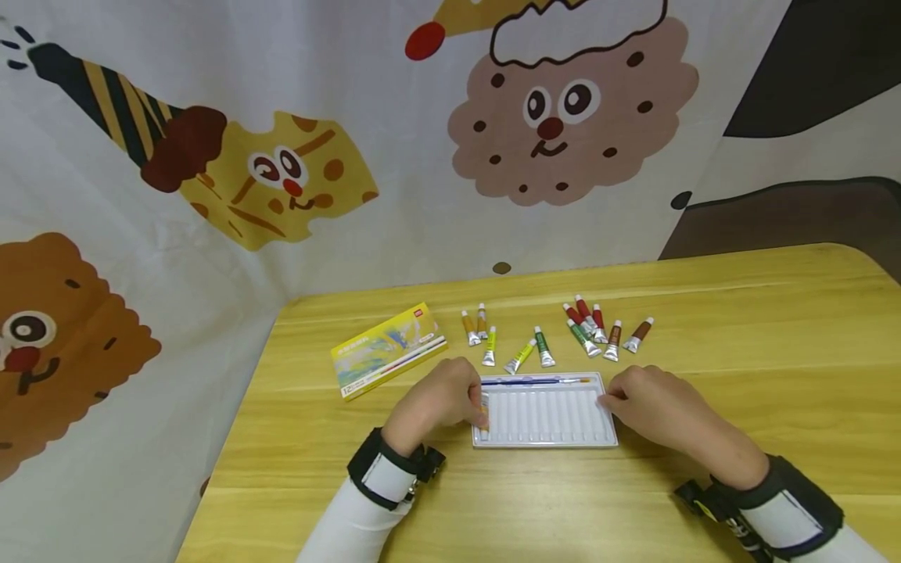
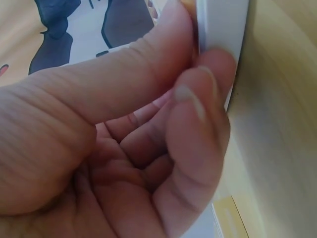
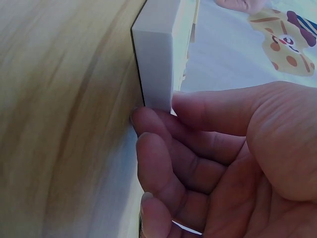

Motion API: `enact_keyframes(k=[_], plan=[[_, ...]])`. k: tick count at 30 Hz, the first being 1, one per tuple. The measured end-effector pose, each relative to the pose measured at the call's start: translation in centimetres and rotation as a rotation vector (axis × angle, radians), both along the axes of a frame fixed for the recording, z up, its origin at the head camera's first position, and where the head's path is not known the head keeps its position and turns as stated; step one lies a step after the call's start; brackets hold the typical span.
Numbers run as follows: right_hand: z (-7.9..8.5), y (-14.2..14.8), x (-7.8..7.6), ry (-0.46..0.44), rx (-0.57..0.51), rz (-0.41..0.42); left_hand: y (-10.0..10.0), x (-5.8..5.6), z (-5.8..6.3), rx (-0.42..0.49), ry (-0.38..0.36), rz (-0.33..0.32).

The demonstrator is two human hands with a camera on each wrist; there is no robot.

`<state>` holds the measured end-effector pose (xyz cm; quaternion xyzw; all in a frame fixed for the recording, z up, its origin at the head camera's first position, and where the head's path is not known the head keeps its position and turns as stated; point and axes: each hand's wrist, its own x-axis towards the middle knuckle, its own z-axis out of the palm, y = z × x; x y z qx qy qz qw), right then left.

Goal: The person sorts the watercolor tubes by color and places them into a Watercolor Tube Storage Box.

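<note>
A white plastic tray (image 1: 549, 418) with a row of narrow slots lies on the table between both hands. My left hand (image 1: 439, 395) grips its left end; in the left wrist view the thumb is over the rim and the fingertips touch the outer wall (image 2: 223, 29). Partly hidden under that hand, an orange-yellow paint tube (image 1: 485, 418) lies in the leftmost slot. Pinching the right end is my right hand (image 1: 658, 407), thumb on the rim and fingers along the white side wall (image 3: 154, 64). A blue paintbrush (image 1: 524, 381) rests along the tray's far edge.
Behind the tray lie several paint tubes: yellow ochre (image 1: 470, 328), lime (image 1: 489, 346), green (image 1: 543, 348), red (image 1: 584, 309) and brown (image 1: 637, 336). A yellow paint box (image 1: 387, 352) sits to the left. A printed cloth (image 1: 408, 195) hangs behind the wooden table (image 1: 774, 328).
</note>
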<state>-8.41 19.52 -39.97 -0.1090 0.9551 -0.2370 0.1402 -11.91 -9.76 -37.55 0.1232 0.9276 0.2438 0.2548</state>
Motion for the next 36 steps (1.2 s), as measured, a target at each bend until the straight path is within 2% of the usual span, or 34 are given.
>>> enact_keyframes(k=[8,19,24,31,36], plan=[[0.07,-0.07,0.01,-0.01,-0.001,-0.001,-0.01,0.01,0.08,0.0,0.006,-0.017],[-0.06,-0.03,-0.09,-0.025,0.0,-0.008,-0.44,-0.2,-0.2,-0.017,0.041,-0.111],[-0.06,-0.02,-0.06,-0.024,-0.008,-0.006,-0.43,-0.25,-0.14,-0.031,0.024,-0.108],[-0.02,-0.12,-0.11,-0.023,-0.007,-0.005,-0.23,0.22,-0.13,-0.004,0.065,-0.101],[0.03,-0.07,-0.07,-0.023,-0.005,-0.001,-0.15,0.11,-0.41,-0.007,0.073,-0.103]])
